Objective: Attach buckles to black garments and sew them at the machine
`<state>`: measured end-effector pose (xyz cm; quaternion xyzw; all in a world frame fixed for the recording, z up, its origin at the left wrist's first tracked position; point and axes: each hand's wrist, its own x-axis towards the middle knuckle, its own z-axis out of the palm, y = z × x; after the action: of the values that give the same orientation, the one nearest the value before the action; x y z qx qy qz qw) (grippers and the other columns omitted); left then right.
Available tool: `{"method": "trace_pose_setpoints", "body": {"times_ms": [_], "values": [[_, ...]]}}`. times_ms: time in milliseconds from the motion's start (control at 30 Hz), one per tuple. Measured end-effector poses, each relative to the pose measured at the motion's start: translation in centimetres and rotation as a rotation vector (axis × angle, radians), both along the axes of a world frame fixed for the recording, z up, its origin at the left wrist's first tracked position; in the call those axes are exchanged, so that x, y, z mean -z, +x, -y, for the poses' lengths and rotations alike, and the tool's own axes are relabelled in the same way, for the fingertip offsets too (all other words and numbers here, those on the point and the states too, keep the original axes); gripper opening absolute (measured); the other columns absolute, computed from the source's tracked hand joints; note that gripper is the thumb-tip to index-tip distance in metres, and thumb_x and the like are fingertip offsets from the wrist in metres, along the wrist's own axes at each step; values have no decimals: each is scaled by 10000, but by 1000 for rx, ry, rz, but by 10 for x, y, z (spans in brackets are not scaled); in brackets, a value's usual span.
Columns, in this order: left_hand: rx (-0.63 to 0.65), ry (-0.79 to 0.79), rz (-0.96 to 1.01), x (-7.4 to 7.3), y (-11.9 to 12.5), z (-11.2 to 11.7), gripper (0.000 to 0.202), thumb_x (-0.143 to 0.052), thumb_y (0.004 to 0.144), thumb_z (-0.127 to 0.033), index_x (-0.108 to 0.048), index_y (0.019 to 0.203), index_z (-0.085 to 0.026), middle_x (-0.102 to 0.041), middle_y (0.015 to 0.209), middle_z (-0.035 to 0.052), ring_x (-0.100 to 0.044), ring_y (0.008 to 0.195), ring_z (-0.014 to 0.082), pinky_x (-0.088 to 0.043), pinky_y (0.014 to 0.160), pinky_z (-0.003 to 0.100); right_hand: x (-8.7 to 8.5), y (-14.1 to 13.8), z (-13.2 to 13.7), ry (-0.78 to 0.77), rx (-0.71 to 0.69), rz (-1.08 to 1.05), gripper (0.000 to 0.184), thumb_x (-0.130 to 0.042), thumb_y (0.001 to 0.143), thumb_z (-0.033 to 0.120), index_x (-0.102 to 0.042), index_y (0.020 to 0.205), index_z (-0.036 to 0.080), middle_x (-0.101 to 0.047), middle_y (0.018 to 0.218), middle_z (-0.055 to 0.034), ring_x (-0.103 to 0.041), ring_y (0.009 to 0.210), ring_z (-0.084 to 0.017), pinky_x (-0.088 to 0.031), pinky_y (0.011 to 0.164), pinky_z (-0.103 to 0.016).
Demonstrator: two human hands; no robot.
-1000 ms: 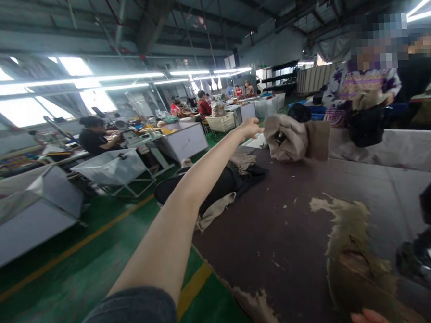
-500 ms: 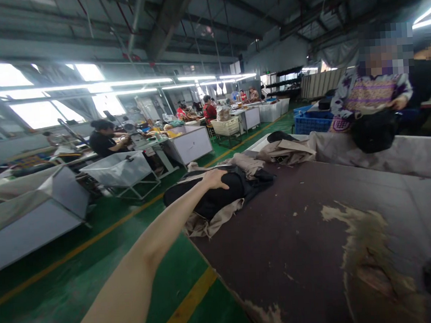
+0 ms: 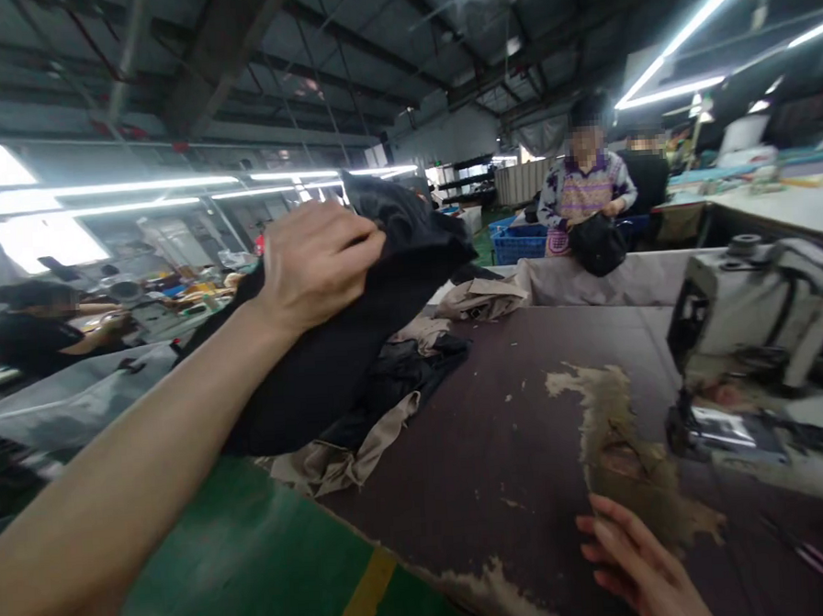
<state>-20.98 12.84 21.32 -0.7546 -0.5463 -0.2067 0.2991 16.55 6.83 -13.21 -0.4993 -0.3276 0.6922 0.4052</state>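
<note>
My left hand (image 3: 319, 267) is raised and shut on a black cloth garment (image 3: 344, 339), which hangs from my grip above the table's near edge. Beneath it, a heap of black and beige cloth (image 3: 395, 392) lies on the worn brown work table (image 3: 501, 432). My right hand (image 3: 635, 554) is low at the bottom of the view, over the peeling table top, with its fingers apart and nothing in them. A sewing machine (image 3: 750, 318) stands to the right of my right hand, not touching it.
A crumpled beige cloth bundle (image 3: 484, 300) lies at the table's far side. Beyond it, a standing co-worker (image 3: 585, 189) handles a black cloth item. Blue crates (image 3: 519, 244) stand behind the table. A green floor lies to my left, with other workers at benches beyond.
My left hand has lifted the black garment off the heap and up toward me. My right hand has come into view at the bottom. The view has swung right, showing the sewing machine.
</note>
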Motion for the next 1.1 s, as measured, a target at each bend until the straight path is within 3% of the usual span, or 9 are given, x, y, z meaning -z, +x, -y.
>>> {"method": "trace_pose_setpoints", "body": {"times_ms": [100, 233, 433, 500, 633, 733, 867, 1000, 1100], "values": [[331, -138, -48, 14, 44, 30, 106, -662, 807, -295, -728, 882, -261, -722, 983, 10, -610, 970, 191, -421, 920, 392, -22, -4, -7, 17, 29, -114, 672, -735, 754, 574, -520, 1316, 274, -670, 1211, -73, -677, 988, -225, -558, 802, -339], [705, -237, -179, 73, 80, 64, 275, -638, 805, -84, -702, 918, -326, -739, 1005, -2, -635, 915, 181, -460, 818, 329, -33, 7, -9, -61, 44, -425, 662, -601, 856, 615, -426, 1413, 302, -564, 1373, -79, -589, 1196, -261, -509, 950, -436], [683, -928, -222, 195, 86, 97, 151, -611, 815, -126, -656, 910, -234, -704, 838, 47, -633, 791, 205, -465, 724, 322, 1, 13, 1, -153, 55, -377, 654, -728, 763, 572, -547, 1297, 241, -658, 1233, -103, -684, 1015, -267, -577, 799, -384], [636, -1146, -120, 208, 85, 98, 185, -682, 771, -138, -689, 911, -258, -706, 879, 18, -653, 824, 193, -475, 731, 283, 10, 6, 6, -147, 71, -340, 653, -816, 713, 444, -555, 1269, 223, -693, 1160, -101, -698, 964, -256, -578, 766, -351], [670, -1741, 202, 193, 104, 64, 461, -820, 679, -376, -690, 1109, -267, -718, 999, 19, -681, 888, 179, -509, 716, 217, 10, -17, 19, -20, 161, -306, 749, -849, 688, 318, -464, 1330, 278, -670, 1222, -36, -645, 1099, -216, -526, 926, -329], [607, -1587, 390, 196, 140, 17, 427, -689, 816, -434, -645, 1183, -220, -708, 1052, 54, -667, 964, 178, -511, 751, 224, 5, -34, 30, 30, 164, -274, 806, -865, 649, 267, -447, 1338, 244, -669, 1219, -58, -641, 1096, -243, -510, 958, -376], [582, -1383, 330, 239, 195, -33, 396, -695, 797, -429, -678, 1093, -166, -709, 976, 73, -660, 869, 188, -503, 756, 263, 4, -35, 37, 48, 138, -254, 797, -850, 659, 247, -448, 1346, 228, -647, 1254, -77, -625, 1123, -265, -495, 975, -405], [590, -1363, 343, 281, 231, -53, 480, -662, 811, -456, -619, 1190, -164, -674, 1048, 95, -630, 916, 209, -481, 818, 306, 11, -14, 28, 12, 169, -247, 747, -830, 675, 237, -475, 1331, 260, -638, 1267, -56, -613, 1140, -251, -494, 957, -369], [572, -1350, 402, 294, 242, -57, 534, -715, 751, -473, -620, 1168, -154, -637, 1083, 107, -590, 959, 225, -456, 846, 322, 17, -1, 18, -14, 212, -274, 596, -758, 735, 240, -519, 1278, 286, -653, 1214, -28, -635, 1066, -219, -510, 890, -332]]}}
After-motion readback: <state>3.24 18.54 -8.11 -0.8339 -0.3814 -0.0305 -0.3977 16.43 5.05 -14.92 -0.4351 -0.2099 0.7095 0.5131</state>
